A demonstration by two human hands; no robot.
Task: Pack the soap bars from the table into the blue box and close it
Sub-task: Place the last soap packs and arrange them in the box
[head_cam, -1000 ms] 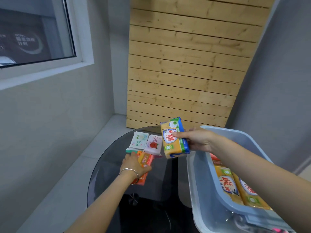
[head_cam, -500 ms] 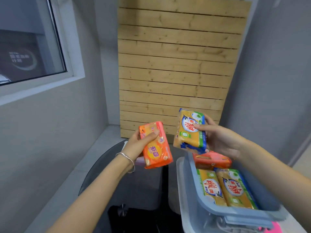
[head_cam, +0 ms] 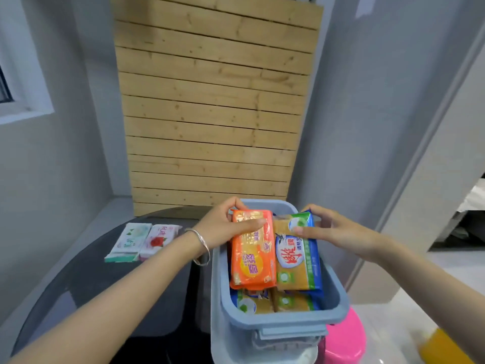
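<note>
The blue box stands open at the right edge of the dark round table. My left hand grips the far end of an orange soap bar, which lies inside the box on top of other bars. My right hand holds the top of a yellow soap bar with blue and green edges, side by side with the orange one. Two more yellow bars show underneath. A white-green soap bar and a white-pink soap bar lie on the table to the left.
A translucent lid lies under the box, sticking out on its left side. A pink stool and a yellow object stand on the floor to the right. A wooden slat panel leans against the wall behind the table.
Both hands came down from mid-air and to the right, bringing the orange and the yellow bar into the box on top of the others. The view swung right.
</note>
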